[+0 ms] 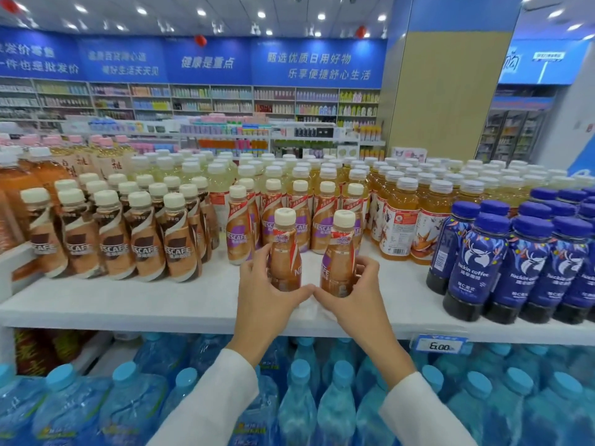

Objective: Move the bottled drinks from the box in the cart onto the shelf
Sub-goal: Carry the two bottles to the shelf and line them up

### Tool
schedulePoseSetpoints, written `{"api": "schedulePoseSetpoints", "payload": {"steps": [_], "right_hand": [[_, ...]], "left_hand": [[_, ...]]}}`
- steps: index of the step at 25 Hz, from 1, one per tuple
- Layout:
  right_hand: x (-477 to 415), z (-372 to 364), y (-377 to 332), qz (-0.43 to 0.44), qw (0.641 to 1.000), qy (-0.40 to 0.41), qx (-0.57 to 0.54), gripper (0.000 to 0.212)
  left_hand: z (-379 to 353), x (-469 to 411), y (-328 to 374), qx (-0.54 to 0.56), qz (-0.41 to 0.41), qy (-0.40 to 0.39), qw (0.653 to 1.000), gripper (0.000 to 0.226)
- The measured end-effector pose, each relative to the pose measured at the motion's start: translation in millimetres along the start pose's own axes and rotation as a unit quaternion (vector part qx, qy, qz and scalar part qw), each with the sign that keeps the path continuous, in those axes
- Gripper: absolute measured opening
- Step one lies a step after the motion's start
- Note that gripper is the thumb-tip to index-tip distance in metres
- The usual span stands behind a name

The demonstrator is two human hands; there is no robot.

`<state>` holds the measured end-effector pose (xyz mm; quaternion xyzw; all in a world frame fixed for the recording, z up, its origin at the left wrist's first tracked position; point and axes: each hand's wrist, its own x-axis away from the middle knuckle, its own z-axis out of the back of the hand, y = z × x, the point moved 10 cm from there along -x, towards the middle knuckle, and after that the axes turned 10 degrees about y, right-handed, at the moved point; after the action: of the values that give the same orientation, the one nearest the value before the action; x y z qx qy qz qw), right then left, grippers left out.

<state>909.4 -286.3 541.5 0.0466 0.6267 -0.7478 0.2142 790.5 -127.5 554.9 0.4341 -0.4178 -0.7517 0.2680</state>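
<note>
Left hand: fingers curled round the left coffee bottle, low on its body. Right hand: fingers curled round the right coffee bottle in the same way; the two thumb tips touch. Both bottles are upright, white-capped, side by side but apart, with bases at the front part of the white shelf.

Behind: purple-label Nescafé row. To the left, brown Nescafé bottles; to the right, blue luckin coffee bottles. Below the shelf are water bottles, with a price tag on the shelf edge.
</note>
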Motion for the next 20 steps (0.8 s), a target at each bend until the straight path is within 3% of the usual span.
{"api": "schedulePoseSetpoints", "payload": {"steps": [2, 5, 9, 14, 20], "right_hand": [[1.9, 7.7, 3.8, -0.005, 0.998, 0.040, 0.040, 0.082], [1.5, 9.0, 5.6, -0.003, 0.996, 0.042, 0.081, 0.073], [-1.1, 3.0, 8.1, -0.025, 0.998, -0.044, 0.042, 0.065], [1.7, -7.5, 5.5, -0.021, 0.989, -0.145, 0.034, 0.060], [4.0, 4.6, -0.7, 0.015, 0.999, -0.035, 0.024, 0.062]], "left_hand": [[-0.3, -1.3, 0.0, -0.050, -0.003, 0.006, 0.999, 0.106], [1.6, -2.3, -4.7, -0.024, 0.021, -0.010, 0.999, 0.095], [-6.4, -4.7, -24.6, 0.055, 0.107, -0.101, 0.988, 0.067], [-12.4, -7.2, -21.9, 0.082, 0.086, -0.179, 0.977, 0.057], [-11.1, -4.5, -21.7, 0.062, 0.063, -0.123, 0.988, 0.075]]}}
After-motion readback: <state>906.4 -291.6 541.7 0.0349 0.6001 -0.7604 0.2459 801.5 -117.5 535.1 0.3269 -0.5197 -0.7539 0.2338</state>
